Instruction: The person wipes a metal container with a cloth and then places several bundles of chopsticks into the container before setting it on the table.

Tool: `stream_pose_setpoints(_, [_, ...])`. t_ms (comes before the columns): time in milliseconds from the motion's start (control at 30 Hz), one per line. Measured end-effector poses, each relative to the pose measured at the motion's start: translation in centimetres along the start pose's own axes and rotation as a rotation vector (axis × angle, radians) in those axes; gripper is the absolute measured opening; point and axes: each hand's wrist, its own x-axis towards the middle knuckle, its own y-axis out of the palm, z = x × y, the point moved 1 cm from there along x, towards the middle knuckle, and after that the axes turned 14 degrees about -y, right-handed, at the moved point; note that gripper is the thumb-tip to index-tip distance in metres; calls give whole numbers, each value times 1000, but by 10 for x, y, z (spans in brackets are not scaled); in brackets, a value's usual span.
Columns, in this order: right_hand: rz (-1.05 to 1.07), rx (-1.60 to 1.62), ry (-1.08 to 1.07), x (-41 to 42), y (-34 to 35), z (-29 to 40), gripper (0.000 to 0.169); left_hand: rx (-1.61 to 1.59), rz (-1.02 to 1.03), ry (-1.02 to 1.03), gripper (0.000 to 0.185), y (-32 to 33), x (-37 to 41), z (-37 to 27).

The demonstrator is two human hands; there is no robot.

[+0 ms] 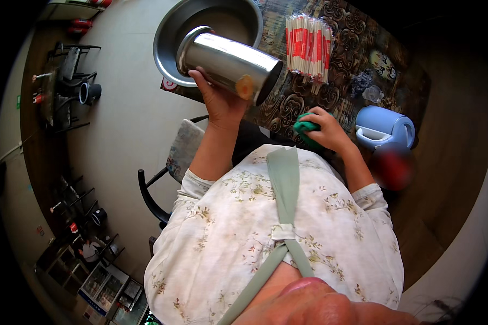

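Note:
My left hand (pixel 224 99) grips a shiny stainless steel cylinder (pixel 232 61) from below. The cylinder lies tilted on its side above the near rim of a wide metal basin (pixel 161 53). Its flanged end points into the basin, while the dark end faces right. An orange-brown round patch shows on its wall. Bunched in my right hand (pixel 325 129) is a green cloth (pixel 305 126), near the table's front edge and apart from the cylinder. Individually wrapped chopsticks (pixel 309 46) with red bands lie in a pile beyond that hand.
The dark patterned table (pixel 293 101) also carries a blue electric kettle (pixel 384 124), a small clear cup (pixel 373 94) and dried purple flowers (pixel 362 80). A blurred red object (pixel 392 166) sits near my right forearm. On the left stands a chair (pixel 185 142); further tables and chairs line the room.

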Motion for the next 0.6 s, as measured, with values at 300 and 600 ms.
stream_pose_setpoints(300, [50, -128, 127, -31, 3, -16, 35, -523, 377, -376, 104, -3, -4, 28])
stream_pose_setpoints(600, [73, -85, 114, -28, 8, -14, 35, -393, 271, -319, 83, -21, -8, 31])
